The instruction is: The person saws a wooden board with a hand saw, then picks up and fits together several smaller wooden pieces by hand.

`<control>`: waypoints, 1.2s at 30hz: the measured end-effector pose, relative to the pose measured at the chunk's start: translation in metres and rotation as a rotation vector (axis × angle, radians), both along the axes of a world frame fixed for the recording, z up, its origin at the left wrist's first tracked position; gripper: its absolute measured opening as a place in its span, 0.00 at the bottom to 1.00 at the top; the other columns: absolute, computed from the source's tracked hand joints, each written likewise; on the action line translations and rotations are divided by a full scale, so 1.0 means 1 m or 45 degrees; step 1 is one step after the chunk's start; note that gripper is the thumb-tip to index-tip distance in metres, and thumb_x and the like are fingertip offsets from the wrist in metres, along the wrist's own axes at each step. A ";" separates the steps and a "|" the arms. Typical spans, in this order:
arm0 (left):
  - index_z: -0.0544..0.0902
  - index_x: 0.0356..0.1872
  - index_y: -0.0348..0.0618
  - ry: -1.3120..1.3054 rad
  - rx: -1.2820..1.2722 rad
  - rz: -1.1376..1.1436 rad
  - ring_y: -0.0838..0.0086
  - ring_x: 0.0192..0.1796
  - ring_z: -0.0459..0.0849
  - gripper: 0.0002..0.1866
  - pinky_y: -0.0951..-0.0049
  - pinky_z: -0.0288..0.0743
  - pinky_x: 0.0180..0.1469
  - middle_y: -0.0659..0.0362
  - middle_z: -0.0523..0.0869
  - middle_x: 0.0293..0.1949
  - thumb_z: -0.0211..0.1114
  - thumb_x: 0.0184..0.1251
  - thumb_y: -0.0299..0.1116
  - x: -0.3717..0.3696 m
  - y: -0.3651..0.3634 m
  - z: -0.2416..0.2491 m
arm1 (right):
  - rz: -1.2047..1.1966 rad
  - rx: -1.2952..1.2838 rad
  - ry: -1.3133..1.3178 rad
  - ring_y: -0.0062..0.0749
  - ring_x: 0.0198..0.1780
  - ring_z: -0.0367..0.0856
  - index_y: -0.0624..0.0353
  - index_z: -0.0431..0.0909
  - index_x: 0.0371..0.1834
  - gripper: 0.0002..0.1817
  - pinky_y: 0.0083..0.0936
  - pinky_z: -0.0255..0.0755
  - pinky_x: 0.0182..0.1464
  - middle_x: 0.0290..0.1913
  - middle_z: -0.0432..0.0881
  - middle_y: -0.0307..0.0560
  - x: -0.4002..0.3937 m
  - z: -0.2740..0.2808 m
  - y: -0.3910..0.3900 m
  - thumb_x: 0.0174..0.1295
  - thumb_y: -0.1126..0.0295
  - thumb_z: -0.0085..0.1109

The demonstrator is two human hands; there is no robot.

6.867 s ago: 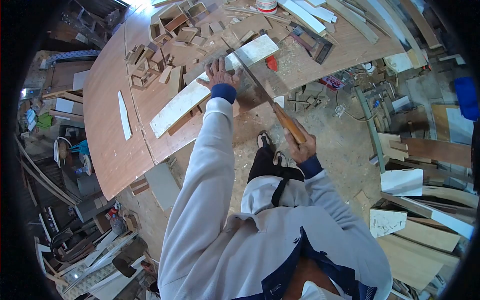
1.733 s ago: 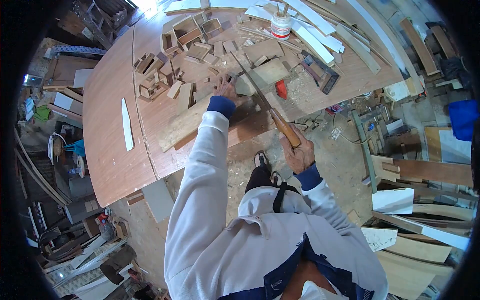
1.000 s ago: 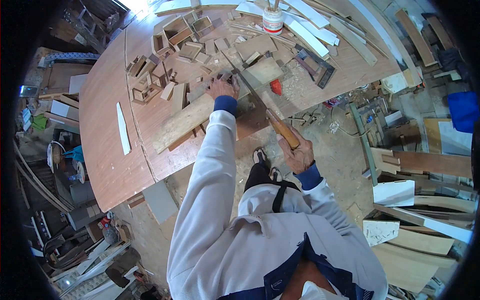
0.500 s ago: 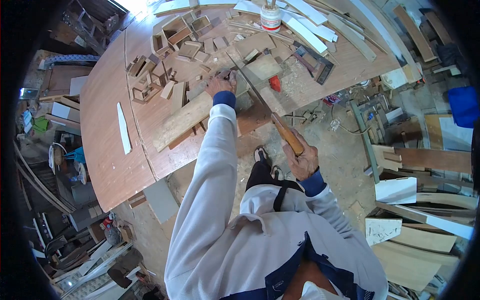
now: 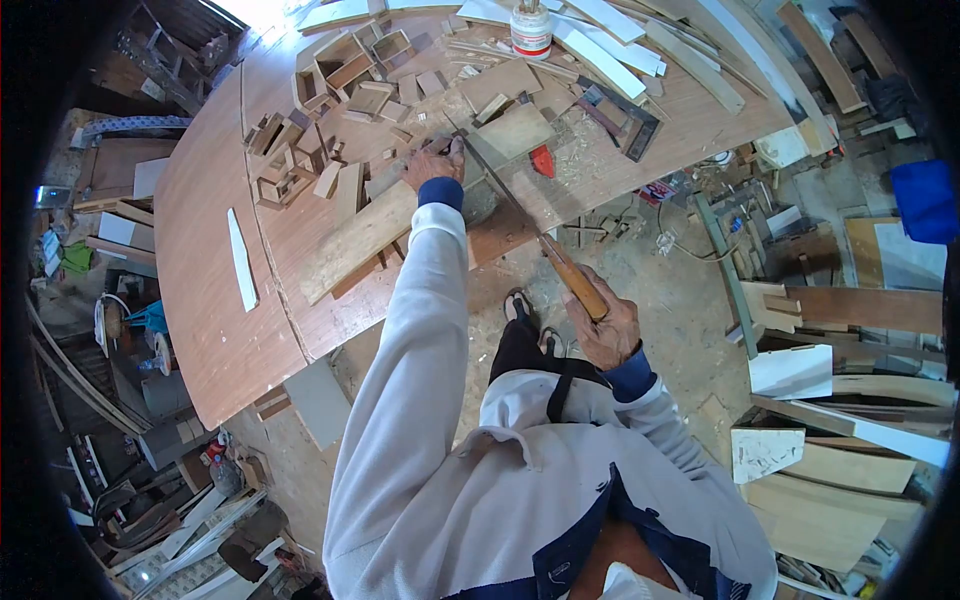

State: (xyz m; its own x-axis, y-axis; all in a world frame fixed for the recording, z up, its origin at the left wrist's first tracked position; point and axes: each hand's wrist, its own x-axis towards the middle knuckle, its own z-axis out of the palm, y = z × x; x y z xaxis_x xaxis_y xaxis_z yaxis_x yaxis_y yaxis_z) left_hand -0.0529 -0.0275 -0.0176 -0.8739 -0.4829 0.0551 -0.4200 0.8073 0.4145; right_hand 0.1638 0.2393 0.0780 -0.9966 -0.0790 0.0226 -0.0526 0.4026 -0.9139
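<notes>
A hand saw (image 5: pixel 507 193) with a long narrow blade and a wooden handle is in my right hand (image 5: pixel 608 325), the fingers wrapped round the handle. Its blade slants up and left from the handle, passing over the table edge close beside my left hand (image 5: pixel 437 163). With curled fingers my left hand presses on the far end of a pale wooden board (image 5: pixel 365 243), which lies slantwise near the table's front edge on other wood pieces. Just past the blade lies another pale board (image 5: pixel 517 132), with a small red object (image 5: pixel 542 161) beside it.
The brown table (image 5: pixel 205 290) carries small wooden frames (image 5: pixel 345 62), offcuts and sawdust. A white tub (image 5: pixel 531 32) stands at the back, near long white strips (image 5: pixel 600 58). A dark-edged wooden tool (image 5: pixel 630 125) lies right. Stacked planks (image 5: pixel 860 312) fill the right side.
My right hand has drawn the saw slightly back towards my body. My left hand keeps its place on the board, and the whole view has shifted a little.
</notes>
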 end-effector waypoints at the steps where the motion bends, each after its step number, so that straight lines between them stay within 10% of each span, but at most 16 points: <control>1: 0.88 0.46 0.60 0.000 0.001 0.000 0.56 0.67 0.71 0.24 0.47 0.58 0.68 0.59 0.80 0.62 0.60 0.60 0.62 -0.001 -0.001 -0.002 | 0.000 0.001 0.000 0.49 0.36 0.87 0.64 0.73 0.60 0.25 0.33 0.79 0.40 0.37 0.84 0.60 0.000 -0.001 0.000 0.61 0.66 0.62; 36: 0.87 0.47 0.62 0.034 -0.071 -0.068 0.57 0.66 0.71 0.19 0.47 0.53 0.70 0.57 0.80 0.61 0.61 0.61 0.56 0.005 -0.001 0.002 | -0.126 -0.108 0.041 0.49 0.42 0.87 0.64 0.75 0.58 0.23 0.32 0.79 0.43 0.42 0.85 0.61 -0.031 -0.003 -0.019 0.60 0.68 0.63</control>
